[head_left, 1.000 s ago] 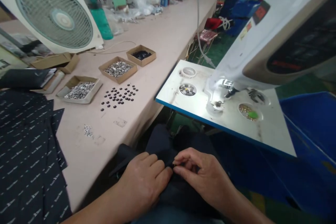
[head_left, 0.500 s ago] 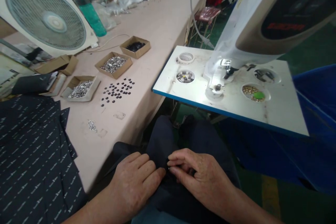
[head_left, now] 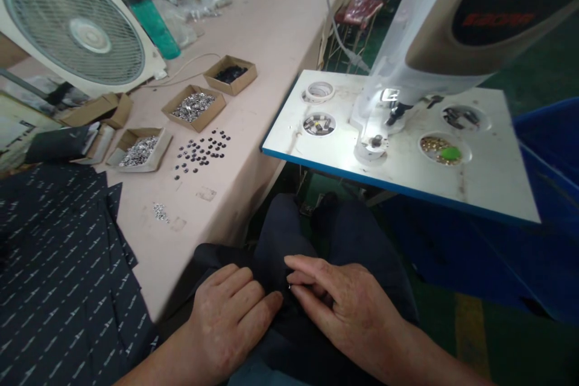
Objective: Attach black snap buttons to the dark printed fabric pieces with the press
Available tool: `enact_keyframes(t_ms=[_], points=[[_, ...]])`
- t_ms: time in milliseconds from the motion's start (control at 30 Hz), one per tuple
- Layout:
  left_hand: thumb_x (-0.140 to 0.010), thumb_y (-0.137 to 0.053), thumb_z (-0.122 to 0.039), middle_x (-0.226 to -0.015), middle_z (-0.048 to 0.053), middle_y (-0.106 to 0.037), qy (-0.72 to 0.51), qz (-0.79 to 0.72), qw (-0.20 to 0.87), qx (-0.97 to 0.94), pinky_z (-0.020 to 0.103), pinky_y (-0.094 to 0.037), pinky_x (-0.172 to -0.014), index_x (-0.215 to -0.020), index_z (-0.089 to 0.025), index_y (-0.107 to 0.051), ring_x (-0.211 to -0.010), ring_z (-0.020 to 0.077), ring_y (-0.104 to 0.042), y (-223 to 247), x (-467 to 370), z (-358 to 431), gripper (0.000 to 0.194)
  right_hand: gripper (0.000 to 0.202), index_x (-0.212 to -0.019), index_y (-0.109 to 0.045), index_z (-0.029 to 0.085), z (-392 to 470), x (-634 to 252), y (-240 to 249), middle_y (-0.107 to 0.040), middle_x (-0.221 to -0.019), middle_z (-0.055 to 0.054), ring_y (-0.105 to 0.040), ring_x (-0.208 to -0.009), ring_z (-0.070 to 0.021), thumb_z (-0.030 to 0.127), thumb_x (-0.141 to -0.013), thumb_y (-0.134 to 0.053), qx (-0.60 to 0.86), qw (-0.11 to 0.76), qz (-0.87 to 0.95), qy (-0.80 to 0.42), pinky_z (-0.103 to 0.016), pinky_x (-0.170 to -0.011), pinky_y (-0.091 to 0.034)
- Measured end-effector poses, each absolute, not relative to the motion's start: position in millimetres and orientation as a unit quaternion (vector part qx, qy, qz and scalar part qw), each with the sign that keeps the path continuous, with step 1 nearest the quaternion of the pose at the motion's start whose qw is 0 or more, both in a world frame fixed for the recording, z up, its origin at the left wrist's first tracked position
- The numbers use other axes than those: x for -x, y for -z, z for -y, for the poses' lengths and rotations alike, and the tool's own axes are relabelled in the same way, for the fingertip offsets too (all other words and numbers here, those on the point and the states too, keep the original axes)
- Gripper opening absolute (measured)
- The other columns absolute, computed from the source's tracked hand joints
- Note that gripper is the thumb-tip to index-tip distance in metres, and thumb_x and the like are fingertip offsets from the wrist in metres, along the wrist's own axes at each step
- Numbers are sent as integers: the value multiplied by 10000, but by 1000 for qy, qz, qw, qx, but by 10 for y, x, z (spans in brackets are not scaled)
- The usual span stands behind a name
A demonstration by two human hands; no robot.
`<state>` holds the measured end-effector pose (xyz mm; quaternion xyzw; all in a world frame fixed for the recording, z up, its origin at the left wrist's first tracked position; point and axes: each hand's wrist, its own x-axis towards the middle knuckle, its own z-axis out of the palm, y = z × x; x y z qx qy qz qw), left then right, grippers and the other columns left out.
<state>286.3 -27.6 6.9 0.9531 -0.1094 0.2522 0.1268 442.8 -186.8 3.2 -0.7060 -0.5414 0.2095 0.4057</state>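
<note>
Both hands are close together over my lap, above dark trousers (head_left: 280,229). My left hand (head_left: 233,316) is closed, fingers curled under and thumb pointing right; whatever it grips is hidden by the hand and dark cloth. Just right of it, my right hand (head_left: 348,310) pinches a small shiny metal piece (head_left: 289,286) between thumb and a finger, while its index finger is stretched out above. The piece is too small to name more exactly. A narrow gap separates the two hands.
A press machine (head_left: 375,139) with a white worktop (head_left: 316,154) stands ahead right. On the table at left are boxes of silvery parts (head_left: 194,107), scattered black discs (head_left: 201,154), a small silvery pile (head_left: 160,211), patterned dark fabric (head_left: 58,277) and a fan (head_left: 85,30).
The right index finger has lifted slightly away from the pinching thumb. Both hands stay almost in place over the lap. The camera view has shifted a little.
</note>
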Motion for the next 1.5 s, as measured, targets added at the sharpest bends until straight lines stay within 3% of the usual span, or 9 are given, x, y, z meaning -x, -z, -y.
enact_keyframes(t_ms=[433,700,867,1000,1067,1133,1200,1333,1500], points=[[-983,-431,-122,-687,40,-528,-254,93,167,-948,337,-248,-598,-985,-96,-630,-645,174,-419,-12,-2782,284,201,425,-1377,-505,224,1862,-4369,-79,-743,-1085,-18,-726,-887,-159,163,-958,-534,686,356,627,-95,-247,-790,-558],[-957,-417,-159,-757,55,-562,-237,71,212,-946,343,-298,-613,-1014,-121,-608,-691,195,-480,56,-2781,280,203,388,-1344,-538,213,1849,-4405,-112,-735,-1103,-17,-717,-897,-160,161,-961,-504,673,319,655,-130,-258,-798,-536],[-879,-509,-115,-802,47,-592,-214,46,272,-937,323,-320,-618,-989,-148,-595,-724,186,-520,47,-2793,282,144,419,-1296,-582,203,1865,-4445,-209,-735,-1074,-9,-702,-916,-151,130,-888,-526,652,350,653,-163,-249,-837,-508],[-831,-534,-75,-751,16,-571,-204,18,312,-928,299,-305,-598,-935,-174,-593,-676,159,-510,36,-2830,277,155,513,-1337,-561,200,1930,-4481,-306,-724,-1102,-37,-692,-896,-172,329,-849,-651,652,357,634,-212,-273,-856,-498],[-810,-537,-54,-735,3,-566,-194,4,332,-923,288,-300,-592,-912,-182,-593,-666,148,-512,34,-2851,275,173,695,-1352,-554,198,1944,-4492,-324,-702,-1168,-64,-685,-933,-206,503,-759,-752,660,344,629,-225,-298,-886,-492],[-801,-544,-50,-733,-5,-569,-179,-6,348,-920,278,-301,-596,-906,-189,-597,-670,139,-521,35,-2866,277,182,828,-1360,-544,212,1931,-4493,-309,-683,-1214,-64,-673,-998,-229,564,-664,-819,665,324,629,-239,-310,-925,-477],[-806,-560,-56,-734,-13,-571,-165,-11,361,-918,266,-303,-598,-903,-195,-602,-670,129,-526,43,-2875,282,174,733,-1356,-537,245,1900,-4482,-265,-672,-1241,-35,-653,-1065,-216,452,-713,-823,663,313,631,-254,-292,-952,-458],[-790,-588,-50,-682,-28,-547,-126,-54,372,-918,249,-279,-584,-783,-180,-590,-640,108,-514,69,-2889,276,131,537,-1324,-551,291,1828,-4458,-143,-674,-1231,12,-644,-1086,-185,136,-821,-657,669,312,620,-267,-289,-962,-438],[-790,-736,-231,-710,-42,-599,12,-163,469,-868,217,-316,-588,-748,-180,-652,-662,104,-534,45,-2955,221,106,545,-1287,-591,317,1735,-4488,-89,-691,-1184,51,-661,-1041,-164,72,-800,-596,671,346,566,-331,-266,-903,-465]])
